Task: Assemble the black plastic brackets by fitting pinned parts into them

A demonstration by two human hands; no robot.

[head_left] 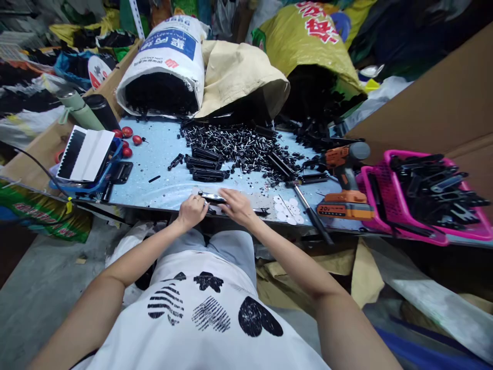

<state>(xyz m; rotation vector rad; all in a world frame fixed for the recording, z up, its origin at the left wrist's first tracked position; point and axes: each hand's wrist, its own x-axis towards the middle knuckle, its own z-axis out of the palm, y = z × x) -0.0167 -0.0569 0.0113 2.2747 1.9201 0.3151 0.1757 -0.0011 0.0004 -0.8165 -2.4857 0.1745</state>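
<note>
At the table's front edge, my left hand (192, 210) is closed on the left end of a long black plastic part (212, 197) with a shiny upper face. My right hand (238, 206) grips the right end of the same part, its fingers laid over it. The fingers hide both ends. Just beyond my hands lie several similar black parts (208, 167) side by side. A heap of small black pieces and metal pins (242, 146) spreads behind them. Another thin black piece (262, 211) lies beside my right wrist.
A hammer (311, 210), white discs (288, 209) and an orange cordless drill (344, 190) lie to the right, before pink baskets (389, 154) of black parts. Open sacks (165, 61) line the back. On the left stand a blue tray (111, 169), red fruits (127, 132) and bottles (80, 110).
</note>
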